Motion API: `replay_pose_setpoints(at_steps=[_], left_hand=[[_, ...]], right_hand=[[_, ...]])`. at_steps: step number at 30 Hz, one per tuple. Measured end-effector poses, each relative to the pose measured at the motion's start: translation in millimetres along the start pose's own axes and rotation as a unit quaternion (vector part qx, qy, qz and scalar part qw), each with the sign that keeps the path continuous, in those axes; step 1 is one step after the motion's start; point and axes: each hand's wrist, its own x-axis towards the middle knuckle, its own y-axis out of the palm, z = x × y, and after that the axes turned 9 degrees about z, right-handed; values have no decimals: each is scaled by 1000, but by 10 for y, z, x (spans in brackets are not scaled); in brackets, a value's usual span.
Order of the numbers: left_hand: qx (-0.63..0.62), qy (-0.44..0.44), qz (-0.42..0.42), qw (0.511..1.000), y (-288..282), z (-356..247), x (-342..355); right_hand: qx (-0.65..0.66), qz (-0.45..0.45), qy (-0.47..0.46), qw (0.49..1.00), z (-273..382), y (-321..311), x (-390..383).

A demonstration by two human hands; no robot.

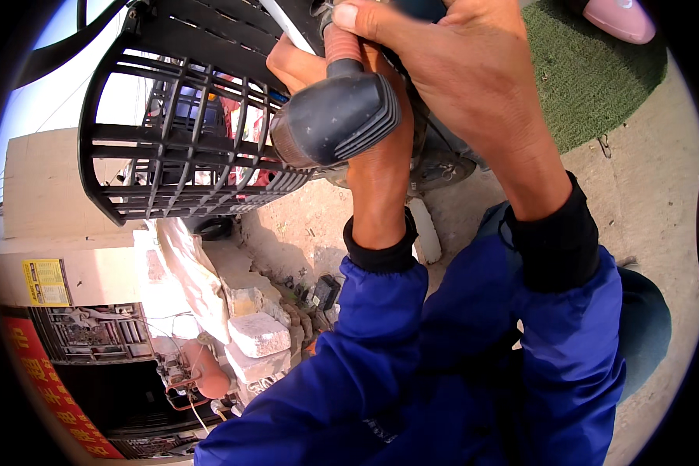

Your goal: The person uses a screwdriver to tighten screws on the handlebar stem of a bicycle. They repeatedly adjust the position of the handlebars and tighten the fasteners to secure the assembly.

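A black lamp housing (335, 118) with a ribbed end hangs from a pinkish ribbed stem (342, 45) in the upper middle. My left hand (303, 62) is behind the housing, its fingers curled near a white strip (282, 23); what they grip is mostly hidden. My right hand (468, 84) is closed at the stem's upper end, its thumb on a small metal piece; its other fingers are largely hidden. A black plastic grid basket (163, 132) lies just left of both hands.
Green artificial turf (590, 85) and a pink object (617, 15) are at upper right, on concrete ground (645, 202). Lower left are stone blocks (256, 338), a red tank (202, 365), a pale sheet (190, 264), and a wall (54, 186) with a yellow sign and red banner.
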Motion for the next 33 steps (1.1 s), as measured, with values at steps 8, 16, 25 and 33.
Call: replay_pose_setpoints(at_steps=[8, 16, 25, 33], left_hand=[[-33, -101, 31, 994, -147, -54, -14], [-98, -104, 11, 990, -62, -50, 15], [-163, -160, 18, 973, -159, -120, 20], [-128, -186, 23, 974, -213, -120, 33]], right_hand=[[-131, 18, 141, 981, 335, 184, 138], [-276, -35, 125, 952, 510, 308, 123], [-305, -69, 144, 939, 124, 243, 206], [-248, -72, 192, 947, 197, 264, 213]])
